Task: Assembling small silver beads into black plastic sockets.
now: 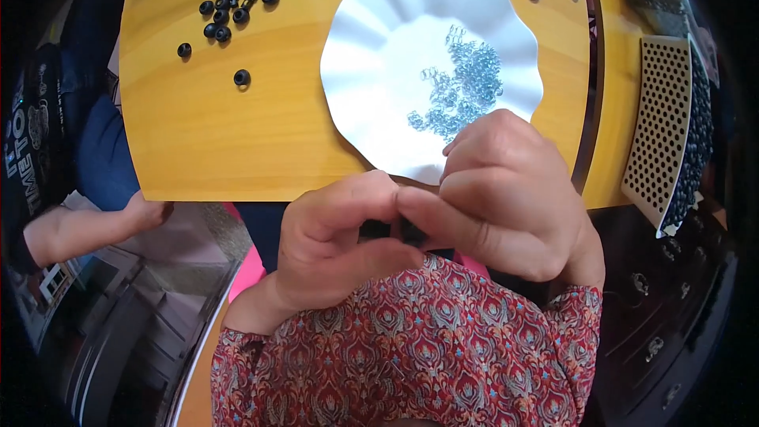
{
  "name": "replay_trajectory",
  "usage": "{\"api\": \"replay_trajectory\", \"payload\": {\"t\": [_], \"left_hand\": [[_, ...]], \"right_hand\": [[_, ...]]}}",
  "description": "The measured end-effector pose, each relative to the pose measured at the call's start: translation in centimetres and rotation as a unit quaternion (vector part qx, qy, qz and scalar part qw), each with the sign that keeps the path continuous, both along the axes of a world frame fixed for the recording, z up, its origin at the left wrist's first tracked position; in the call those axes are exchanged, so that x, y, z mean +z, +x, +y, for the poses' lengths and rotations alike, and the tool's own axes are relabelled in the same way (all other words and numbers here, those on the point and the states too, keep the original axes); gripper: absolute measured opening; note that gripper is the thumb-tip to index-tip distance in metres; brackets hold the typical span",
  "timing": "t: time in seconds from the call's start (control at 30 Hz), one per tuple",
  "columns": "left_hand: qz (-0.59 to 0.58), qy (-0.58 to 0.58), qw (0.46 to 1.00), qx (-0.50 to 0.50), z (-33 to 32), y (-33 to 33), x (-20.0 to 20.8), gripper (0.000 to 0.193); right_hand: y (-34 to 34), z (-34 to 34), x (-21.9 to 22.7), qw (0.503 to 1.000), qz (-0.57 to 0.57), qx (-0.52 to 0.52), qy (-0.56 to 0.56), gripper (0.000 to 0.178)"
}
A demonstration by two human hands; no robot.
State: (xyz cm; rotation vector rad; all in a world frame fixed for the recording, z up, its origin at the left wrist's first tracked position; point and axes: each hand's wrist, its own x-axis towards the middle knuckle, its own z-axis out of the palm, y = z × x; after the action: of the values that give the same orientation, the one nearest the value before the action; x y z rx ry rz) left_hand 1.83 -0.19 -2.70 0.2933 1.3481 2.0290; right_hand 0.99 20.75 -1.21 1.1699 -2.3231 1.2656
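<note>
My left hand (pixel 336 237) and my right hand (pixel 514 198) meet at the fingertips just off the near edge of the table. Curled fingers and thumb of the left hand frame a dark spot, and I cannot make out whether it is a held piece or background. The right hand is closed in a pinch against the left fingertips; anything between its fingers is hidden. Beyond the right knuckles lies a white wavy-rimmed plate (pixel 368 39), holding a heap of small silvery coil springs (pixel 470 79).
Small round black plastic pieces (pixel 229 12) are scattered over the far left of the wooden table (pixel 229 142). A pale perforated basket (pixel 660 115) of black pieces stands at the right. Another person's arm (pixel 87 229) reaches the table's left corner.
</note>
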Motion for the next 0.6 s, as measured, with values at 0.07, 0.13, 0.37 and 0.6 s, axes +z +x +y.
{"api": "replay_trajectory", "payload": {"t": [0.07, 0.13, 0.37, 0.6], "left_hand": [[0.032, 0.016, 0.998, -0.050, -0.1, -0.5, 0.4, 0.025], [0.089, 0.003, 0.996, -0.032, -0.3, -0.2, 0.2, 0.025], [0.176, -0.045, 0.983, 0.029, -0.3, 0.5, 0.7, 0.024], [-0.015, 0.105, 0.994, 0.029, 0.2, 1.1, -0.3, 0.038]], "right_hand": [[0.2, -0.4, 0.0, 0.999, -0.007, 0.001, -0.034, 0.032], [0.5, -0.8, -0.2, 0.998, -0.014, 0.003, -0.069, 0.028], [0.7, -1.4, -0.5, 0.991, -0.020, -0.014, -0.134, 0.023], [-0.7, -0.1, -0.1, 0.993, -0.077, 0.027, -0.090, 0.024]]}}
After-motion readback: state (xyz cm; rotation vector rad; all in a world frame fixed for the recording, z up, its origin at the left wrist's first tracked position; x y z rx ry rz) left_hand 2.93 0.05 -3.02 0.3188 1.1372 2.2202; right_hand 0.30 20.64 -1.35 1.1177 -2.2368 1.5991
